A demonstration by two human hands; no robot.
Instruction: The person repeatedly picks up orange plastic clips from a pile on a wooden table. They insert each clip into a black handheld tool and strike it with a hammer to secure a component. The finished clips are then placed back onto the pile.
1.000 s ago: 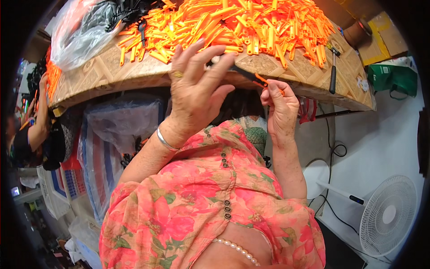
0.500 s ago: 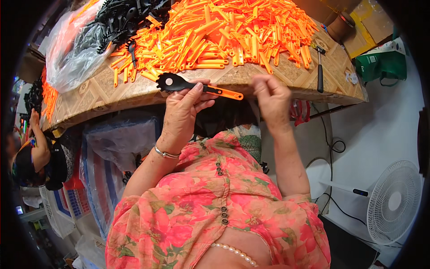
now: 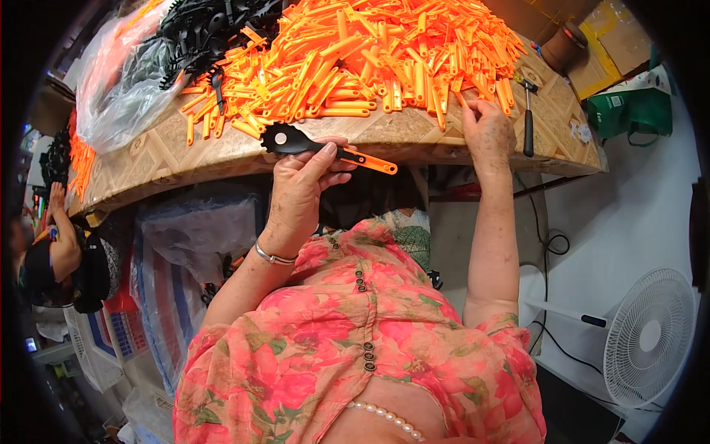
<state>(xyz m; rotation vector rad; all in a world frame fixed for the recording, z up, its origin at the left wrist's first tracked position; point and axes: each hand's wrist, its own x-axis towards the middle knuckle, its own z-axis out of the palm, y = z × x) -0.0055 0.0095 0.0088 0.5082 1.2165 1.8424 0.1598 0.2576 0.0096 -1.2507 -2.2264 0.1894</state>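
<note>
Left hand [image 3: 299,189] at frame centre, curled around a spoon-shaped utensil [image 3: 325,149]: black slotted head toward the left, orange handle sticking out to the right, gripped about where the two parts meet, thumb on top and fingers wrapped beneath. Held in the air just at the near edge of the counter [image 3: 155,159], not resting on it.

Right hand [image 3: 487,132] upper right of centre, laid on the counter edge with fingertips pressed together at the fringe of the pile of orange handles [image 3: 370,55], apparently pinching one piece, though which one cannot be told. Well apart from the utensil, with bare counter edge between.

Risks, as a judgement: handle possibly only half seated in the black head, so a loose grip or a knock on the counter edge could pop it free and drop it to the cluttered floor below. Pile heaped close to the edge; a careless drag of the right hand could sweep several pieces over. Small hammer [image 3: 527,118] just right of that hand, easily nudged off. Black heads [image 3: 211,26] heaped at upper left beside a clear plastic bag [image 3: 118,96], far from the right hand.
</note>
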